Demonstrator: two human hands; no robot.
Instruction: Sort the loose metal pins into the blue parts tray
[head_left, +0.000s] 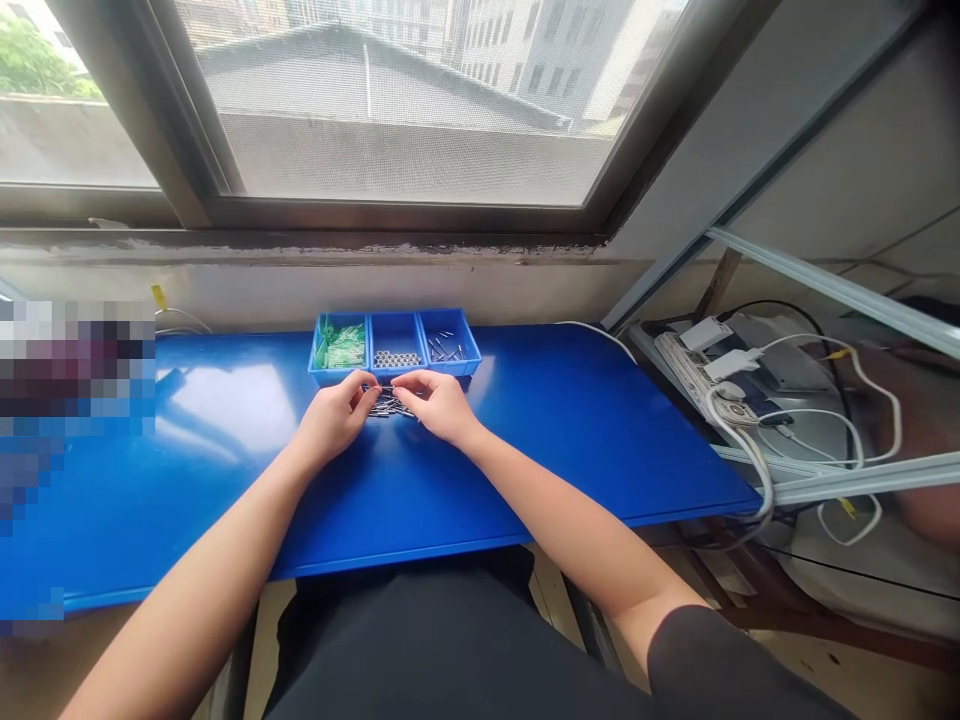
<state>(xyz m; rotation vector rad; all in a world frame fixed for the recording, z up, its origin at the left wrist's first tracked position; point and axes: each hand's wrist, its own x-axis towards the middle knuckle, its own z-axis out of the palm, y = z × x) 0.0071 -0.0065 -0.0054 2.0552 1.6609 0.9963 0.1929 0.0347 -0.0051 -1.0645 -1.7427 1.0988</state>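
My left hand (337,415) and my right hand (439,405) sit close together on the blue tabletop (525,440), their fingertips curled in over a small heap of metal pins (390,405). The fingers hide part of the heap, and I cannot tell whether either hand pinches a pin. Just beyond the hands stands a blue tray (394,345) with three compartments. Green pieces (341,345) fill the left compartment, small silver cylinders (397,359) lie in the middle one, and thin metal pins (446,347) lie in the right one.
A window with a mesh screen (405,110) rises behind the table. At the right, a power strip (694,365) with white plugs and tangled cables sits below a metal frame rail (847,290). The far left of the view is pixelated.
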